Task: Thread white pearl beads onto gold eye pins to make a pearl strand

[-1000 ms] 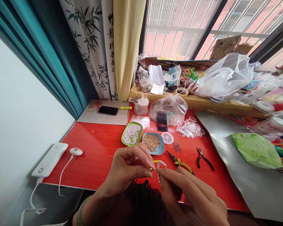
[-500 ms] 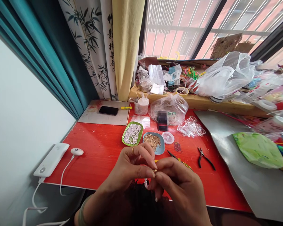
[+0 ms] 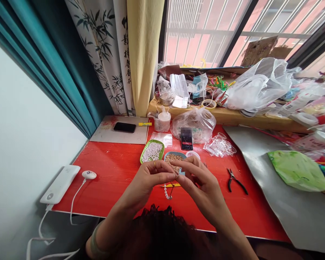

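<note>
Above a red counter [image 3: 111, 169], in front of a green tray [image 3: 163, 153] and a blue tray [image 3: 182, 172], the left hand [image 3: 148, 177] pinches a white bead strand [image 3: 166, 192] dangling below, while the right hand [image 3: 206, 182] meets it fingertip to fingertip, its grip too small to tell.

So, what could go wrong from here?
The strand of pale beads hangs near the left hand; a slipping pinch might drop it. The blue tray shows right behind the right hand, so a careless bump could scatter its gold beads. A white cord runs over the edge of the red table; a snag might drag the round white device off.
</note>
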